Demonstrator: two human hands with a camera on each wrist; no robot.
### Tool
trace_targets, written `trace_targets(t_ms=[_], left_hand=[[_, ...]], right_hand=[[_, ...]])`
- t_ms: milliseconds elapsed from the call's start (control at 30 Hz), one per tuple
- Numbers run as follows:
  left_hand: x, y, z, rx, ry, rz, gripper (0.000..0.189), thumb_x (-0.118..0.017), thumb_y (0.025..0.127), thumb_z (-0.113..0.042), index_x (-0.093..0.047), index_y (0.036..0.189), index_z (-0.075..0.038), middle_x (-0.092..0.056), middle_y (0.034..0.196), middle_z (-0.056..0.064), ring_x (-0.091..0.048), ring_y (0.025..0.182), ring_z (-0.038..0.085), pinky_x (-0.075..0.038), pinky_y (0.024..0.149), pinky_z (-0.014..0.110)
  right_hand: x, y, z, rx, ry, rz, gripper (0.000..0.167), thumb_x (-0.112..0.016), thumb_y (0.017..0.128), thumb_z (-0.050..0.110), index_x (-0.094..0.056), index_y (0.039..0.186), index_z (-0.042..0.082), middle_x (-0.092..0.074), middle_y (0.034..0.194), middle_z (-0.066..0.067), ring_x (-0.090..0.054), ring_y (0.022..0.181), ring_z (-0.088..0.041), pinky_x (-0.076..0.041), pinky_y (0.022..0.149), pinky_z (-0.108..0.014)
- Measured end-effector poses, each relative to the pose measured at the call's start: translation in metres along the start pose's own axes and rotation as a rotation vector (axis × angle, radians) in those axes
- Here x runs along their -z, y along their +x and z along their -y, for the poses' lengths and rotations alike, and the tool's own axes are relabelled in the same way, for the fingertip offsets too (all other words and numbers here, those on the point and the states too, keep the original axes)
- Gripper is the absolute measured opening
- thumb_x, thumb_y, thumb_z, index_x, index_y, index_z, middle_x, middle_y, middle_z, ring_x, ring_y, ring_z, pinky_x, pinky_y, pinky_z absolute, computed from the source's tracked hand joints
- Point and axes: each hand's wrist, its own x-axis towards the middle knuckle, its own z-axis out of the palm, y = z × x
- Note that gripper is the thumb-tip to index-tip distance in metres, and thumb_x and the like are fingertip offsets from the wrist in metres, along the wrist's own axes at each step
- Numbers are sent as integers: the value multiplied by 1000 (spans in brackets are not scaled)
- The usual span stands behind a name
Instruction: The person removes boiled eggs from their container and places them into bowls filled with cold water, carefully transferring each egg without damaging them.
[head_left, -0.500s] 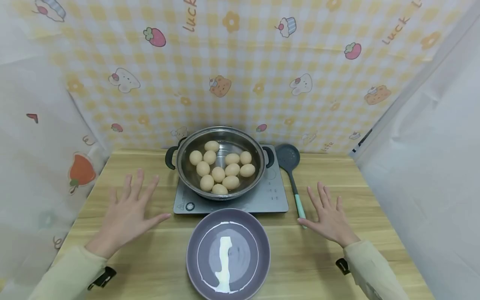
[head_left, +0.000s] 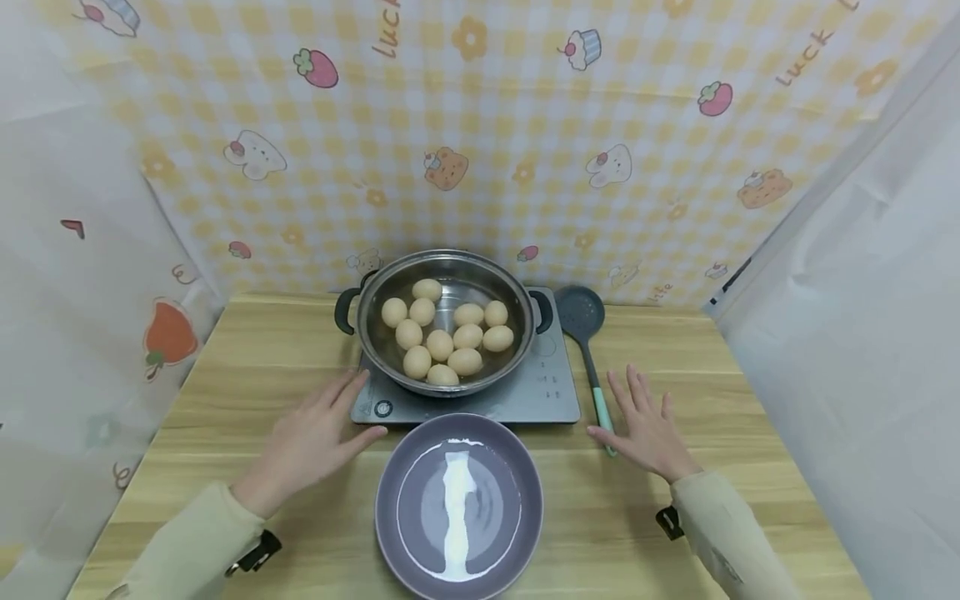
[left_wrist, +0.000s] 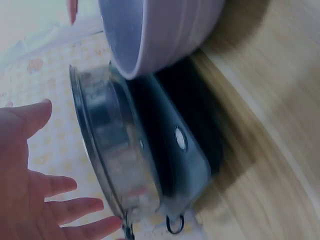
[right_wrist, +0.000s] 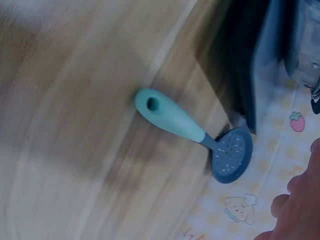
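Note:
A steel pot (head_left: 468, 383) with black side handles holds several light-brown eggs (head_left: 439, 344) in clear liquid. It stands on a flat grey cooktop (head_left: 525, 407). In front of that lies a round purple plate (head_left: 459, 521) with a raised rim. My left hand (head_left: 311, 437) hovers left of the plate and near the cooktop's left corner, thumb spread, holding nothing. To the right, a slotted skimmer (head_left: 581, 312) with a mint-green handle lies on the table. My right hand (head_left: 648, 433) is spread over the table beside that handle, its thumb overlapping the handle in the head view.
The wooden table (head_left: 247, 358) runs back to a yellow checked cloth (head_left: 525, 125) hanging behind the pot. White sheets (head_left: 862, 333) close in both sides. A black strap (head_left: 258, 550) sits on the left sleeve and another on the right.
My left hand has moved right, toward the pot and plate, and its fingers have come closer together. The right hand has shifted slightly left. The head view has tilted a little.

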Motion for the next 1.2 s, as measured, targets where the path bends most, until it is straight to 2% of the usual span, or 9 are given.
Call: trace_targets(t_ms=[133, 267, 467, 600, 800, 900, 1067, 1200], left_hand=[[-9, 5, -9, -3, -38, 27, 69, -52, 86, -51, -38, 135, -4, -47, 128, 23, -47, 113, 43, -43, 81, 56], [-19, 9, -15, -22, -57, 19, 54, -56, 88, -37, -45, 128, -2, -53, 121, 22, -52, 108, 40, -43, 83, 53], [-32, 13, -25, -74, -41, -11, 38, -59, 87, -23, -54, 117, 0, -59, 108, 15, -58, 96, 33, -46, 78, 46], [-40, 15, -32, -95, -28, -8, 31, -59, 86, -20, -57, 110, -1, -59, 99, 12, -59, 88, 30, -48, 71, 43], [-53, 19, -38, -109, -30, 49, 32, -59, 87, -24, -57, 109, -1, -58, 96, 11, -60, 80, 28, -49, 66, 41], [-57, 20, -41, -118, -41, 57, 31, -61, 85, -24, -58, 107, -1, -59, 94, 12, -61, 75, 27, -49, 60, 39], [-64, 22, -42, -111, -24, 66, 27, -61, 86, -26, -59, 103, -4, -61, 90, 8, -61, 72, 24, -47, 54, 37], [-72, 25, -41, -128, -11, 32, 25, -61, 86, -27, -59, 100, -6, -61, 82, 5, -60, 66, 23, -45, 51, 35]], right_hand=[[-7, 4, -4, -33, 26, 15, 88, -53, 82, 57, -6, 146, 20, -1, 150, -20, -6, 137, -38, 0, 96, -69], [-11, 8, -5, -68, 54, 20, 86, -50, 84, 57, -9, 146, 15, -9, 149, -21, -13, 136, -39, -4, 96, -68], [-23, 12, -10, -100, 84, 8, 80, -49, 86, 53, -17, 144, 8, -18, 146, -25, -30, 125, -47, -26, 92, -65], [-32, 14, -14, -95, 99, -29, 74, -53, 87, 44, -23, 141, 3, -30, 139, -29, -38, 119, -49, -36, 87, -60], [-39, 18, -14, -104, 97, -59, 68, -60, 85, 28, -30, 135, -6, -49, 117, -34, -53, 100, -46, -43, 80, -55], [-43, 20, -15, -150, 114, -32, 66, -59, 86, 25, -30, 134, -9, -51, 112, -33, -55, 95, -42, -44, 79, -52], [-49, 24, -14, -209, 154, -2, 64, -58, 86, 22, -30, 132, -13, -50, 113, -32, -55, 93, -38, -45, 79, -50], [-54, 26, -15, -244, 169, 16, 62, -56, 87, 18, -29, 131, -15, -46, 116, -34, -53, 95, -39, -44, 80, -50]])
